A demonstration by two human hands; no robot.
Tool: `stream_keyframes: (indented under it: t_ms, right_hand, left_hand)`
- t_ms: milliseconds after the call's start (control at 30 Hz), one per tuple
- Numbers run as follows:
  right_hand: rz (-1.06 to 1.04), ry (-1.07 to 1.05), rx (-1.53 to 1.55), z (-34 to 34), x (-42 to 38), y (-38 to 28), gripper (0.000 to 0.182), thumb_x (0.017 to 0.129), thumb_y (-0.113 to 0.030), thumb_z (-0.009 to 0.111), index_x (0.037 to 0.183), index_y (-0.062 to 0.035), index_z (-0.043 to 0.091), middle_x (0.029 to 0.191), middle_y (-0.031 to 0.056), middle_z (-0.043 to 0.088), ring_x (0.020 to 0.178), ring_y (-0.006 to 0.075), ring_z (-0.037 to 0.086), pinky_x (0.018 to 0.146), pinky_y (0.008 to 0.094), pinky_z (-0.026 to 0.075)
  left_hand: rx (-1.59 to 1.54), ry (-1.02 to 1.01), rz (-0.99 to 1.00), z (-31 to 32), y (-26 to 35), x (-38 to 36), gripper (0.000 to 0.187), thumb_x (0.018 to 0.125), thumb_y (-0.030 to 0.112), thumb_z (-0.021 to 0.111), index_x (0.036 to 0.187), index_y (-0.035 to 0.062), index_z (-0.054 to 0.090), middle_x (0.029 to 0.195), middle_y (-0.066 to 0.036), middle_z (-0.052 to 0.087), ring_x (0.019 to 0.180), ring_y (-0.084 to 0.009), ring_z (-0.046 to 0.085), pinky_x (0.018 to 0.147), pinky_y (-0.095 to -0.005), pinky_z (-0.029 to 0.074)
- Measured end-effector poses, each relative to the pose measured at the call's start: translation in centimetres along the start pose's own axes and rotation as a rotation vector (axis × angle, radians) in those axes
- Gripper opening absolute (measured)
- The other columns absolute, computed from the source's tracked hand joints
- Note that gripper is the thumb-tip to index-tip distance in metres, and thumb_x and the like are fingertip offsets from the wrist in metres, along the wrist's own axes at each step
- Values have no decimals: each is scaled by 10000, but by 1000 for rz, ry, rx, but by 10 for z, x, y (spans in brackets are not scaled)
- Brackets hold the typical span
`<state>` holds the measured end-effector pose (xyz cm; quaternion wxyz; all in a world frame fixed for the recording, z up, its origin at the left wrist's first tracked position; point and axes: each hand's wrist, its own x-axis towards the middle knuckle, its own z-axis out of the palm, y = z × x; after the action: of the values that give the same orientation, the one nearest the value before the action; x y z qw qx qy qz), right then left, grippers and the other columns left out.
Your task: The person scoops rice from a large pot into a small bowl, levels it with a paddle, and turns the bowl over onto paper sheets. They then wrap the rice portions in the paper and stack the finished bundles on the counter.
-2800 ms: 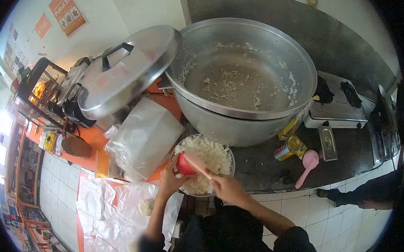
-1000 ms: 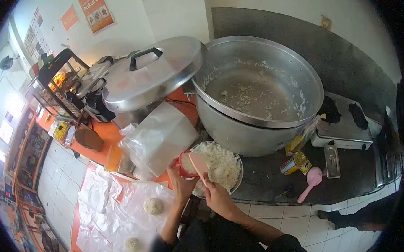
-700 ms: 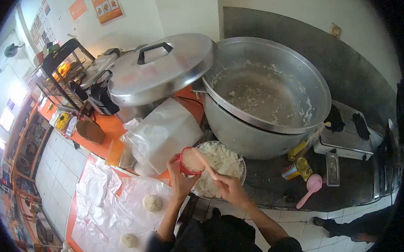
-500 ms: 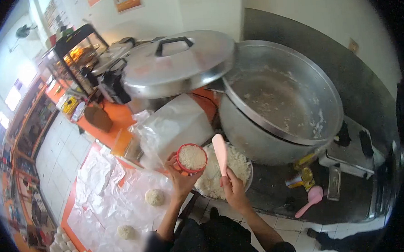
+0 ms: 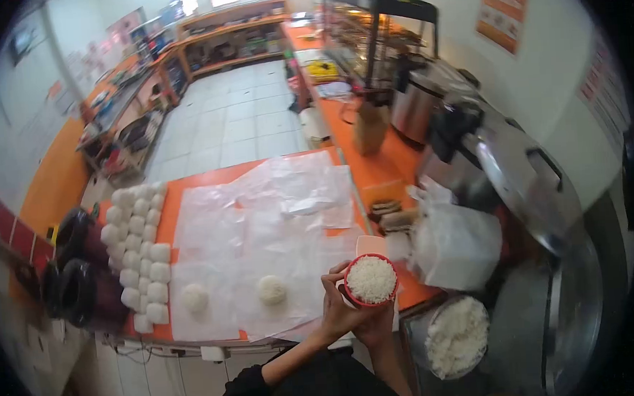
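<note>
My left hand (image 5: pixel 335 310) is wrapped round a red cup (image 5: pixel 348 291) filled with white rice (image 5: pixel 371 280). Close beneath the cup is my right hand (image 5: pixel 375 330), its fingers mostly hidden, closed on a pink rice paddle (image 5: pixel 370 245) whose blade shows behind the cup. Both hands are over the right end of the orange table. To their left, two rice mounds (image 5: pixel 272 290) lie apart on sheets of thin white wrapping (image 5: pixel 211 236). A bowl of cooked rice (image 5: pixel 458 336) stands to the right of my hands.
Rows of wrapped white bundles (image 5: pixel 146 268) line the table's left side beside dark containers (image 5: pixel 92 292). At right are a plastic bag (image 5: pixel 457 244), a large metal lid (image 5: pixel 520 180) and a large pot (image 5: pixel 588 313). A glass display case (image 5: pixel 369 34) stands farther back.
The view has swung left, from the pot and rice bowl to the wrapping sheets. The cup and paddle have come along, and the paddle has gone from upright beside the cup to behind it.
</note>
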<state>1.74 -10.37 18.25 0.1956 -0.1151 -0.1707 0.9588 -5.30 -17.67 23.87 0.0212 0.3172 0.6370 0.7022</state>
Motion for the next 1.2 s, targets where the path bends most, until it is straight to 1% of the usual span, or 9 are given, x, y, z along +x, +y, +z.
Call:
stream_keyframes:
  t_ms: [200,300,333,467,600,700,733,967,1200]
  right_hand:
    - [485,129,155,53,92,64,625,826,-617,450,1107,-62,518,685,28,555,371,73,324,318,198,284]
    - [750,-61,157,39,161,113,599,823,-607,464,1047,-55,531,613,12,499,381,73,340,311,186,280]
    - [794,-83,162,23,187,137,629,800,-577,502,1120,-36,506,894,158,607,395,66,316,326,178,230]
    - [981,23,4,49,248,218,518,801,-559,530,987,-76,525,639,17,500,370,63,335,301,169,242]
    - [777,-153,-547,66,285,282,502,785,-538,571,989,-80,559,722,51,526,440,111,458,341,214,338]
    - [-616,-552,-1751,44,309,347,578,745,-512,633,1111,-74,538,789,100,537,658,219,586,494,328,486]
    - [-448,-580,-1900,66,290,345,688,694,-469,690,1249,-131,462,916,131,527,867,313,589,657,429,517]
    - [-193,-576,-2196,86,290,363,776,635,-484,732,1296,-220,422,1075,126,466,703,330,624,605,429,532]
    - [-129,-466,-2309,95,318,361,832,607,-457,749,1319,-220,388,1097,142,448,724,328,624,627,428,523]
  left_hand:
    - [383,115,-111,-126,-33,10,795,632,345,799,1219,8,381,1264,-212,412,1228,-376,345,1012,-441,296]
    - [586,169,-188,-196,-69,-9,570,715,261,736,1164,36,465,1247,-218,426,1203,-369,371,1000,-441,310]
    - [592,208,-238,-219,-75,-16,459,742,213,701,1120,45,504,1232,-210,443,1181,-369,390,989,-443,318]
    - [684,297,-331,-297,-93,-42,242,791,118,623,1019,52,579,1119,-177,535,1075,-338,485,925,-425,371]
    - [567,325,-403,-340,-89,-38,148,821,89,582,955,31,604,959,-148,606,945,-305,569,841,-379,429]
    - [517,239,-403,-347,-100,-35,133,837,94,570,943,20,605,896,-143,621,868,-292,599,784,-357,459]
    - [467,192,-418,-342,-105,-34,134,842,101,569,941,18,604,893,-142,621,855,-292,603,771,-355,464]
    - [1,-355,-773,-298,-114,-33,179,877,169,569,993,34,592,883,-114,631,825,-242,624,723,-340,487]
    - [18,-556,-568,-273,-146,-73,212,896,246,536,986,54,538,844,-113,614,736,-254,609,680,-366,481]
